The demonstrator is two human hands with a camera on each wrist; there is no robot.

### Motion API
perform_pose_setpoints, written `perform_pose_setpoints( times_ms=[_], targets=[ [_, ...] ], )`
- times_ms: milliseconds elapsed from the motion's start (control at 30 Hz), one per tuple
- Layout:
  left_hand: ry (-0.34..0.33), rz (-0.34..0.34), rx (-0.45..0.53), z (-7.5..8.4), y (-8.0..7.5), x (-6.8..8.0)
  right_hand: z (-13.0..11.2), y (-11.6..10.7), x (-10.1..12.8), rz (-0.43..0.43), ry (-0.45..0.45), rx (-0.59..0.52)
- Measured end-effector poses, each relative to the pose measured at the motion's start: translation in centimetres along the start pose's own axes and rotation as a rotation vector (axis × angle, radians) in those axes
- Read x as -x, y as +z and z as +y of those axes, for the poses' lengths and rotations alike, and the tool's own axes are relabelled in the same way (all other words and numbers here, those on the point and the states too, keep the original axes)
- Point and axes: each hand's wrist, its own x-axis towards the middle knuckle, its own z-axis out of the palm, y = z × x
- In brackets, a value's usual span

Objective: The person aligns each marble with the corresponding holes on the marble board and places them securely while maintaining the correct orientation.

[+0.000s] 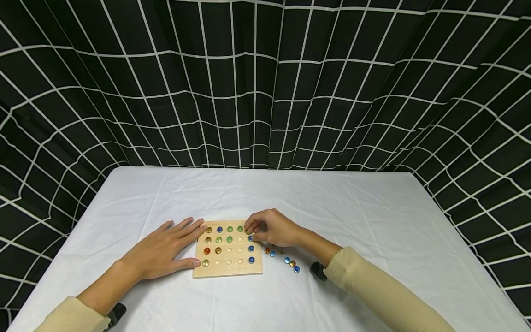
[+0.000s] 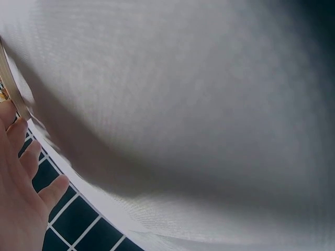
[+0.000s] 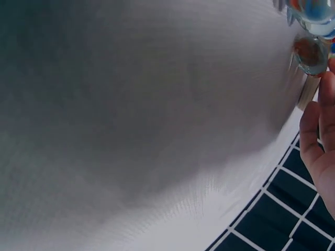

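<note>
Beige sleeves (image 1: 381,281), left fingers (image 1: 194,234) spread against wooden board (image 1: 228,271), right fingers (image 1: 259,216) curled narrowly beside blue beads (image 1: 251,249), hold unclear.

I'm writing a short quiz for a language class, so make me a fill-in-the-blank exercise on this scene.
1. The wooden board lies on a cloth coloured ____.
2. In the head view, the loose glass pieces lie to the ____ of the board.
3. The glass piece at the board's near right corner is ____.
4. The hand at the board's left edge is the person's ____ hand.

Missing words: white; right; blue; left.
</note>
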Motion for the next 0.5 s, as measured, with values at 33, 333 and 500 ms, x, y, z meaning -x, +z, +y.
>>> perform_pose_setpoints(
  times_ms=[33,333,500],
  targets=[
    [0.001,0.001,0.002,0.0,0.0,0.0,0.0,-0.1,0.0,0.002,-0.002,-0.001],
    [0.008,0.008,0.003,0.0,0.1,0.0,-0.4,-1.8,2.0,0.057,0.015,0.042],
    [0.01,0.008,0.0,0.0,0.0,0.0,-0.5,-2.8,4.0,0.082,0.038,0.055]
  ],
)
